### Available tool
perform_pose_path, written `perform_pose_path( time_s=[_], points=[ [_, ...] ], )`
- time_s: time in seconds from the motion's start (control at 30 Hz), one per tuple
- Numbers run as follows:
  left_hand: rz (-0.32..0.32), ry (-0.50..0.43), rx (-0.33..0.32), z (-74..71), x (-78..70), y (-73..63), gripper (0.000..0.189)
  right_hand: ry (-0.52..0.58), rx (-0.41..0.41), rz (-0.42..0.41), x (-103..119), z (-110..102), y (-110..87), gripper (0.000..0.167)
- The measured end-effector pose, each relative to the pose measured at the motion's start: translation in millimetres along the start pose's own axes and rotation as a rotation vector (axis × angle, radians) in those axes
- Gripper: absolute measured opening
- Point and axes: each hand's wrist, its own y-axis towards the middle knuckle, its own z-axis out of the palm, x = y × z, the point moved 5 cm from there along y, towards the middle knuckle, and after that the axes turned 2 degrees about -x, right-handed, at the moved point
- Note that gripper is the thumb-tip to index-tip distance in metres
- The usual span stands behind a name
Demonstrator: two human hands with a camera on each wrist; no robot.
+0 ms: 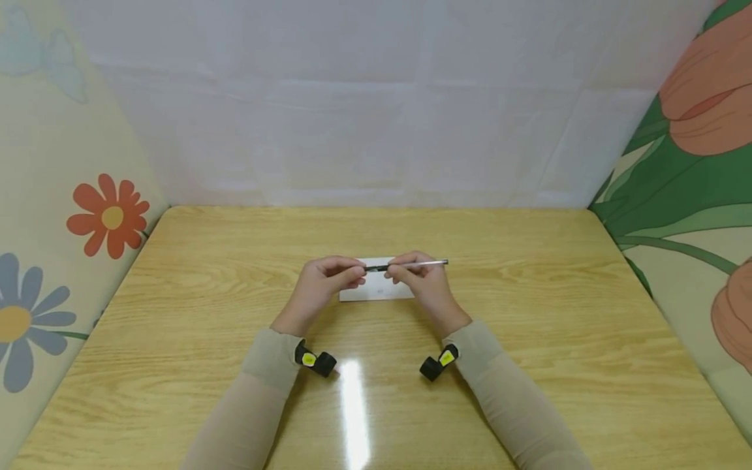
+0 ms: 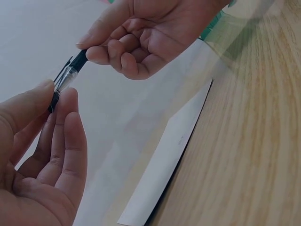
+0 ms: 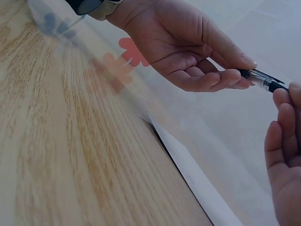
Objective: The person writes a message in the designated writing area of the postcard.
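A slim pen (image 1: 431,262) is held level between the two hands, above the table. My left hand (image 1: 326,281) pinches its capped end between thumb and fingertips. My right hand (image 1: 425,281) pinches the pen further along, and the silvery barrel sticks out to the right past it. Between the hands, the left wrist view shows a clear section with a dark clip (image 2: 64,70) and a black part. Below the hands lies a flat white rectangular piece (image 1: 378,290), like a card or pad, with a small faint mark; the hands partly cover it.
The wood-grain table (image 1: 235,241) spreads around the hands, with a bright light reflection near its front. A white cloth (image 1: 352,130) hangs behind its back edge. Flower-patterned panels (image 1: 35,196) stand at both sides. Both wrists wear small black cameras (image 1: 323,363).
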Motion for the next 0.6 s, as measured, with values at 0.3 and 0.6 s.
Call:
perform_pose_path(
  time_s=[0.3, 0.6],
  points=[
    [-0.023, 0.013, 0.011, -0.5, -1.3, 0.2, 0.03, 0.019, 0.016, -0.008, 1.0, 0.6, -1.1, 0.007],
    [-0.044, 0.002, 0.029, -0.3, -1.6, 0.2, 0.03, -0.007, 0.021, -0.007, 0.0, -0.1, -2.6, 0.013]
  ],
)
